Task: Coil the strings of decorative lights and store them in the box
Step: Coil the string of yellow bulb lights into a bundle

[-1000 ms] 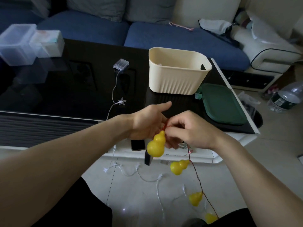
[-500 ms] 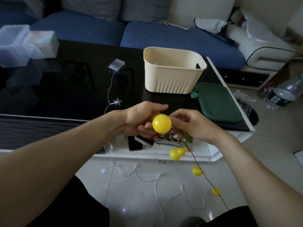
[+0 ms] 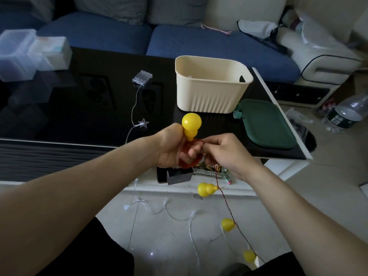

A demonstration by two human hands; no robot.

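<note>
The left hand is gripping a small coil of red wire, its fingers curled through the loops, and a glossy yellow gourd-shaped plastic lamp is standing up out of that fist at 12 o'clock. The right hand is touching the coil at its 3 o'clock side and is pinching the red wire between fingertips and thumb, feeding it toward the coil.

From the right hand the uncoiled run of the yellow gourd string is trailing toward 5 o'clock, down to the tiled floor, with three more gourds visible along it. Judged from this, only the first few turns are wound and most of this string is outstanding.

A second string, thin white wire with clear star lamps, is lying uncoiled: its clear plastic battery case is sitting on the black glass table at 11 o'clock of the hands, and the rest is hanging over the edge and sprawling on the floor.

The cream ribbed plastic box is standing on the table at 12 o'clock, open; its contents cannot be judged with certainty. Its dark green lid is lying just beside it. Storing and closing are not yet done.
</note>
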